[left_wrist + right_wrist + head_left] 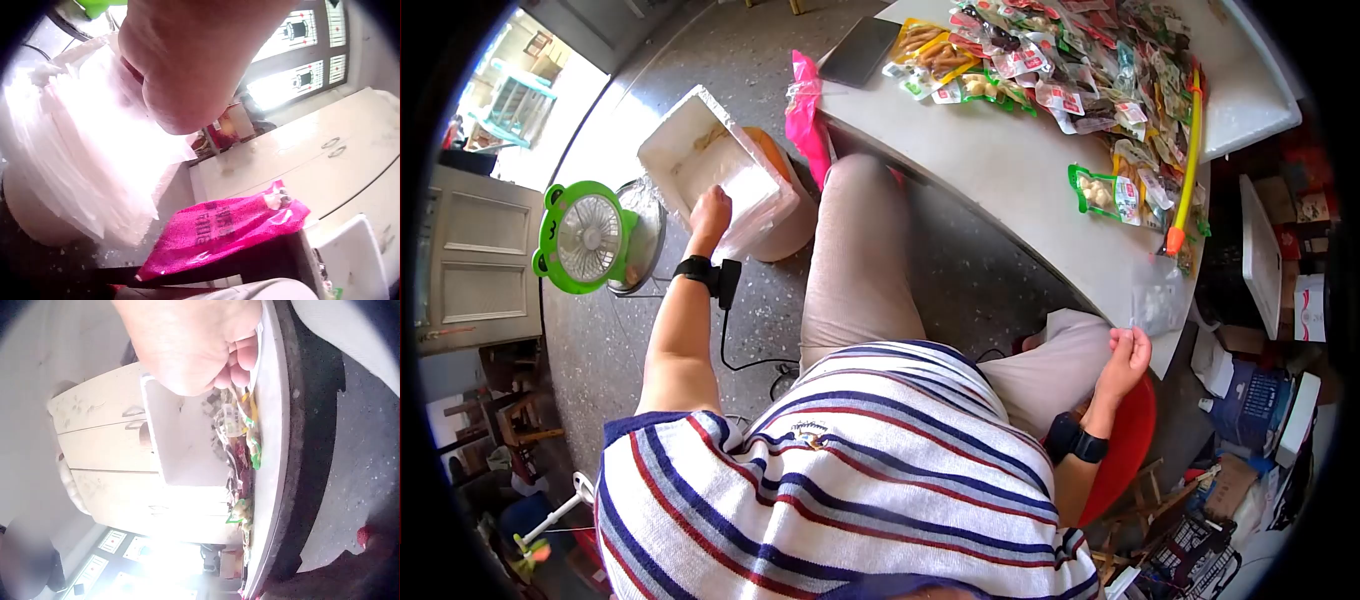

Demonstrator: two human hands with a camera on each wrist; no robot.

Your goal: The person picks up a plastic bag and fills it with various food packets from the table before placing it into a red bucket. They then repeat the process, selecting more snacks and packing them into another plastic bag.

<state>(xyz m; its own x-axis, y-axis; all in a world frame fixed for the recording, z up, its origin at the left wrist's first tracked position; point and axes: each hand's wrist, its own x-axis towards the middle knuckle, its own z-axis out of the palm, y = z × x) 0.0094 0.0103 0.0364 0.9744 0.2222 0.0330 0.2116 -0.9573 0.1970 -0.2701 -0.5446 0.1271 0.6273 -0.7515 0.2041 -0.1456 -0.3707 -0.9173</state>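
My left hand (711, 218) is curled over a white foam box (692, 125), against the clear plastic bags (745, 205) spread over its near side. The left wrist view shows those bags as a bright, layered stack, with the left hand close above; glare hides the fingertips, and I cannot tell whether they pinch a bag. At the near table corner, my right hand (1127, 355) has its fingers bent and pinches the edge of a clear plastic bag (1160, 300) lying on the tabletop. In the right wrist view, the right hand's curled fingers (240, 365) are right at the table edge.
A large heap of small snack packets (1080, 70) covers the far table (960, 150), beside a white bin (1250, 80). A yellow stick with an orange end (1187, 170) lies along the heap. A pink bag (805, 115) hangs at the table's left end. A green fan (587, 238) stands left.
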